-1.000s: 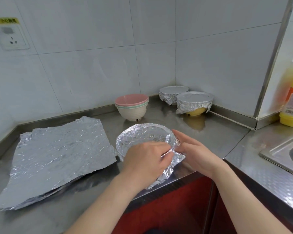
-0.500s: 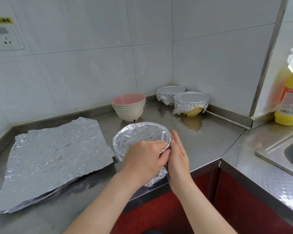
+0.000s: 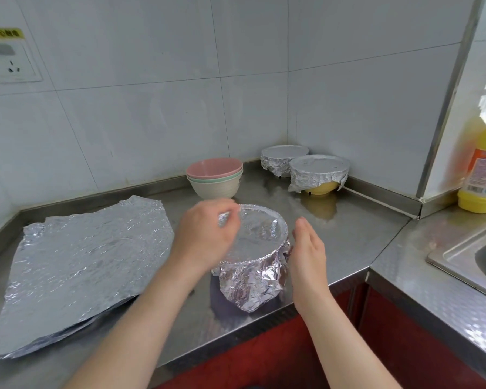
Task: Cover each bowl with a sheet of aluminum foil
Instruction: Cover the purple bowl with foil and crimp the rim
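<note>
A bowl wrapped in aluminum foil [image 3: 257, 248] stands near the counter's front edge, with the foil crimped down its sides. My left hand [image 3: 208, 237] lies over its left rim, the curled fingers pinching the foil at the far-left edge; the hand is blurred. Beside the bowl's right side is my right hand [image 3: 306, 248], held flat with straight fingers, at or just off the foil. A pile of loose foil sheets [image 3: 82, 262] lies to the left. Behind stands a stack of uncovered bowls [image 3: 213, 178], pink on top. Two foil-covered bowls [image 3: 284, 161] [image 3: 319, 172] sit in the corner.
The steel counter [image 3: 348, 234] runs into a tiled corner. On the right are a sink [image 3: 474, 259] and a yellow detergent bottle [image 3: 483, 175]. A wall socket [image 3: 11, 63] is at the upper left. Red cabinet fronts lie below the counter edge.
My left hand has gone from the bowl's near-right rim to its far-left rim. My right hand has come off the foil fold and now stands flat beside the bowl.
</note>
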{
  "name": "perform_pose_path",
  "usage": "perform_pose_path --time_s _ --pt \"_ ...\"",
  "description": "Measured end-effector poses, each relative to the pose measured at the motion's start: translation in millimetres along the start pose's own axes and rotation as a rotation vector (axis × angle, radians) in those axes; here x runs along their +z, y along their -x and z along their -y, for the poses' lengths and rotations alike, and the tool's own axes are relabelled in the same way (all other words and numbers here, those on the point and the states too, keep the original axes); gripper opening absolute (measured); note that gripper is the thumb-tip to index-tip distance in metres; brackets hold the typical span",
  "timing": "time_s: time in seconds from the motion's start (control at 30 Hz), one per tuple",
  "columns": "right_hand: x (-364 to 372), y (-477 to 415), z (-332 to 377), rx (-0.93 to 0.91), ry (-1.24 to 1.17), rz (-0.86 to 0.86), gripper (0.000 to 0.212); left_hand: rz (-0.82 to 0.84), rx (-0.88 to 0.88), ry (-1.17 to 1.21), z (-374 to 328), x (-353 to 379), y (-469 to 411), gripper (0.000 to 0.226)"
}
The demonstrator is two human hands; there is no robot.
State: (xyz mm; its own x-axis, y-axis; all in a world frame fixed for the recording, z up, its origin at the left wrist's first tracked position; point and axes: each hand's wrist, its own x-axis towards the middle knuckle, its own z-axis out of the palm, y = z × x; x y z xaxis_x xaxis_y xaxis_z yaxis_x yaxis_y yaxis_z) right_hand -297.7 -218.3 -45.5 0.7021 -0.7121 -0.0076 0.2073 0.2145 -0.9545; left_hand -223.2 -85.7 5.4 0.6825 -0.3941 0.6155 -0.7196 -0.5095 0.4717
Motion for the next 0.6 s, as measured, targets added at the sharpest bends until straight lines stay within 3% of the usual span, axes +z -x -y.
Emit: perform_pose_path --time_s 0.1,0.2,0.33,0.47,0.6 --pt "7.3 -0.6 -0.8 0.000 0.042 0.055 0.047 0.157 -0.238 -0.065 24.6 -0.3 -9.6 0.032" --pt "15.6 -1.3 -7.4 0.000 0.089 0.092 0.051 0.227 -0.432 0.164 32.4 9.5 -7.8 0.036" --pt "17.0 -6.8 -11.7 0.002 0.071 0.108 0.052 0.183 -0.453 0.133 28.1 15.0 -6.5 0.038" --pt "10.8 -18.3 -10.3 0.073 0.167 0.179 0.055 0.240 -0.488 0.161 22.8 7.1 -3.4 0.042" --pt "-10.3 -37.5 14.0 0.061 0.297 0.165 0.034 0.230 -0.450 0.008 29.2 -0.5 0.5 0.042"
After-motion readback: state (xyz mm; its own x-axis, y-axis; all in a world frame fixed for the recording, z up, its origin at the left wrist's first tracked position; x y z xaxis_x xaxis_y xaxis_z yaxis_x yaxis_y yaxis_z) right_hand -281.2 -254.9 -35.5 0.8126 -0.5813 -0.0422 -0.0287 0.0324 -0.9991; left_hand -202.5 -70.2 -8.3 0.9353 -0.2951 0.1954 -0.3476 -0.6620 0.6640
